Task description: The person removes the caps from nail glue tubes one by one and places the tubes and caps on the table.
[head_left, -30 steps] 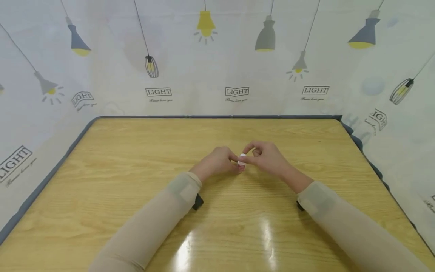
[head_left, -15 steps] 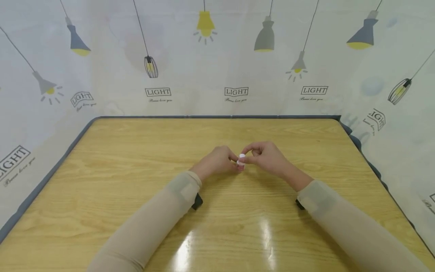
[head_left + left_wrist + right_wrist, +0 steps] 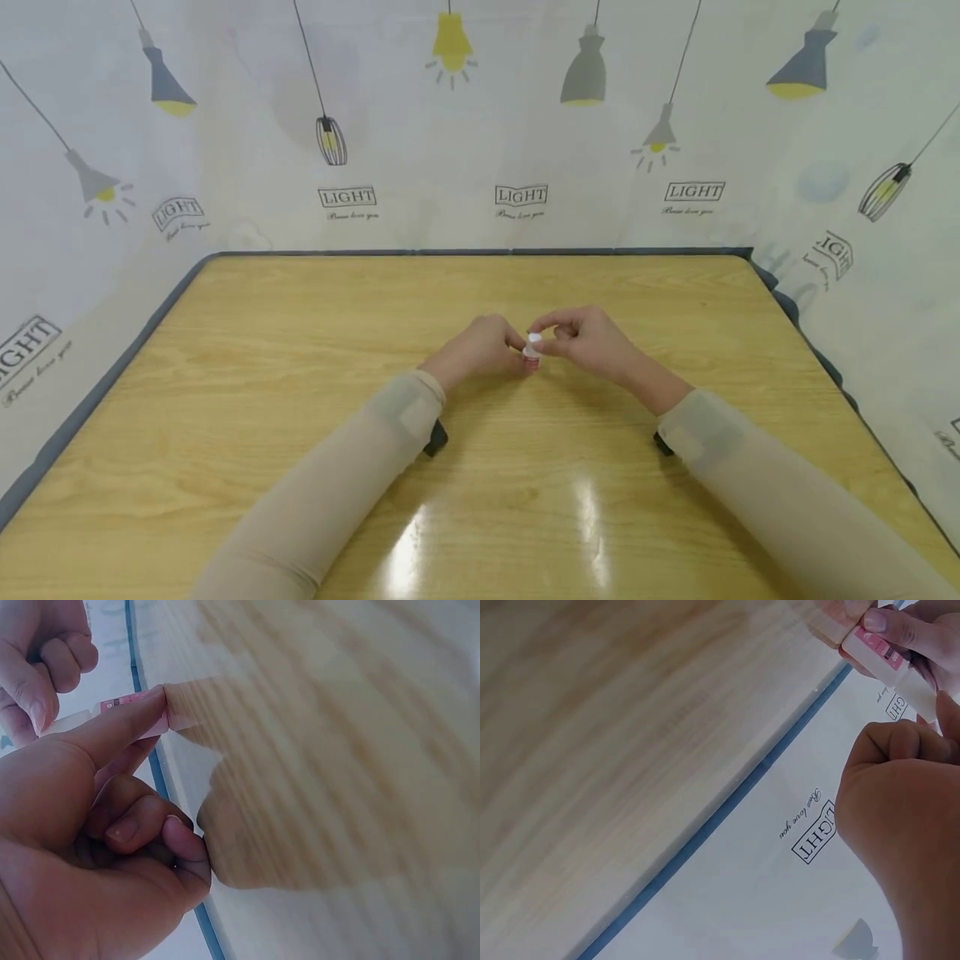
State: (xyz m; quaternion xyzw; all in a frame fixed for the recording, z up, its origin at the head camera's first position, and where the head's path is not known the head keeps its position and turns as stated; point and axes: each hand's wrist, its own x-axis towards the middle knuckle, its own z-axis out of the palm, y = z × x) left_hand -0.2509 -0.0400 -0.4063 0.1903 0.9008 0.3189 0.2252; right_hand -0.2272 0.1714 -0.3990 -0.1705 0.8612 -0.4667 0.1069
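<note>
A small white bottle (image 3: 532, 363) with a pink label (image 3: 886, 649) stands upright on the wooden table, between both hands. My left hand (image 3: 483, 348) pinches its lower body between thumb and finger, the other fingers curled against the tabletop in the left wrist view. From the other side, my right hand (image 3: 588, 340) has thumb and index finger around the white cap (image 3: 535, 338) at the top. Its remaining fingers are folded in. In the right wrist view the cap (image 3: 917, 688) is partly hidden by the right fingers.
The glossy wooden table (image 3: 315, 317) has a dark blue edge (image 3: 465, 252) along its back and sides. Behind it hangs a pale cloth (image 3: 420, 150) printed with lamps. A dark wrist camera (image 3: 437, 438) sits under the left sleeve, another (image 3: 663, 443) under the right.
The right fingers have shifted slightly at the cap, and a little more of the bottle shows. The left hand keeps its hold. The head view has tilted down slightly.
</note>
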